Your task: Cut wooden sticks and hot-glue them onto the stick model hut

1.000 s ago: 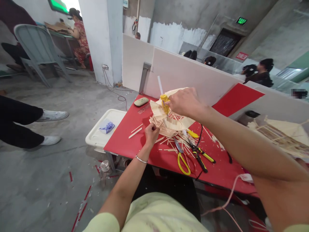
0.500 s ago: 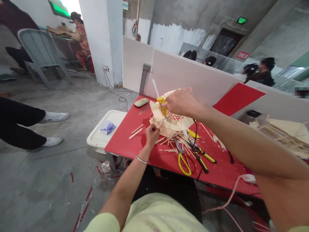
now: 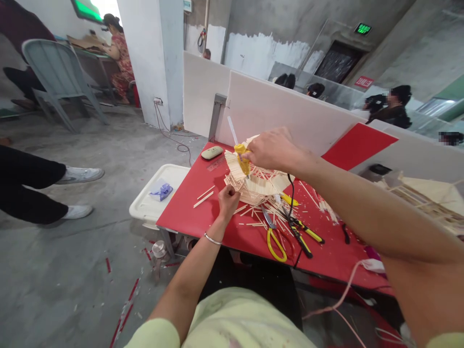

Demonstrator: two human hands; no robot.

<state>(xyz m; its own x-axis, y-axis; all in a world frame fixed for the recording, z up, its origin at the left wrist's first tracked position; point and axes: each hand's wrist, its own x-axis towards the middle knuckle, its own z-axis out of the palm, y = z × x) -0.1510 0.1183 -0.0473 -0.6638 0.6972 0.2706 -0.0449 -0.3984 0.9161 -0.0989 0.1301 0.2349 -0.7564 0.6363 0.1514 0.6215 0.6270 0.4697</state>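
Observation:
My right hand (image 3: 270, 151) is closed around a yellow glue gun (image 3: 242, 157), with a clear glue stick (image 3: 232, 129) jutting from its top. The nozzle points down at a model built of thin wooden sticks (image 3: 261, 185). At the model's near left edge is my left hand (image 3: 228, 199), its fingers pinched together. Whether a small stick lies between those fingertips is too small to tell. Loose sticks (image 3: 253, 224) lie in front of the model. Yellow-handled scissors (image 3: 276, 244) and black-and-yellow pliers (image 3: 300, 237) rest near the table's front edge.
The red table (image 3: 192, 212) has a beige oval case (image 3: 212, 153) at its back left. A white stool (image 3: 145, 203) bearing a blue wrapper stands beside it. White partition boards (image 3: 282, 111) rise behind. Another wooden model (image 3: 431, 198) sits at right. A person's legs (image 3: 32, 188) show at left.
The glue gun has dipped very slightly in my right hand. My left hand stays at the model's edge, and the whole view has shifted a little.

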